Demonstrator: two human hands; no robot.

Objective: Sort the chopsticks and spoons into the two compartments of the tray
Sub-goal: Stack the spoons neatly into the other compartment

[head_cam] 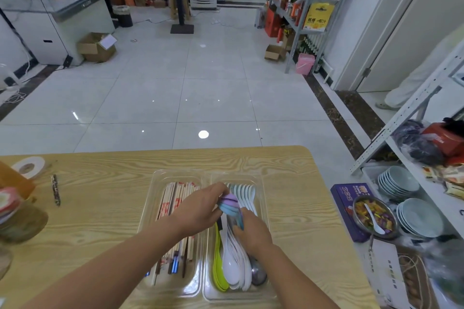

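Clear tray (175, 175) on counter (100, 208): left hand (200, 208) and right hand (253, 232) both grasping stacked pastel spoons (229, 204) above right compartment; chopsticks (173, 198) fill left.

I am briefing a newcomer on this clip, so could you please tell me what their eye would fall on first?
Mid-table, the left hand and right hand together grip a stack of purple and blue spoons above the right compartment of the clear tray. In it, chopsticks fill the left compartment and white spoons lie in the right.
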